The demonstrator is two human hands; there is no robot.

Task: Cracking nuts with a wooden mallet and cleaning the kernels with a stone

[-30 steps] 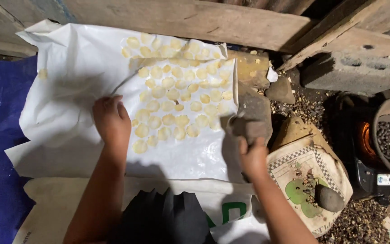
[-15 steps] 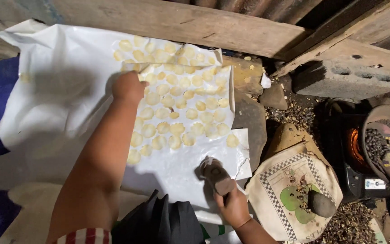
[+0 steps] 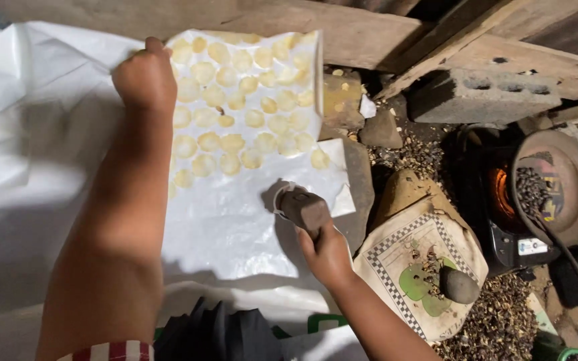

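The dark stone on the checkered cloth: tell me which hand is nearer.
Right. The right hand is just left of the stone; the left hand is far off, up on the white sheet.

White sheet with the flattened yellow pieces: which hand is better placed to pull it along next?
Left, probably. The left hand already grips the white sheet at its far edge, while the right hand is occupied holding a stone pounder.

Rustic outdoor cooking workspace | rough wooden planks (image 3: 369, 33) along top | concrete block (image 3: 476, 93) upper right | glowing stove (image 3: 503, 200) at right | husk-strewn dirt ground (image 3: 496, 321) lower right
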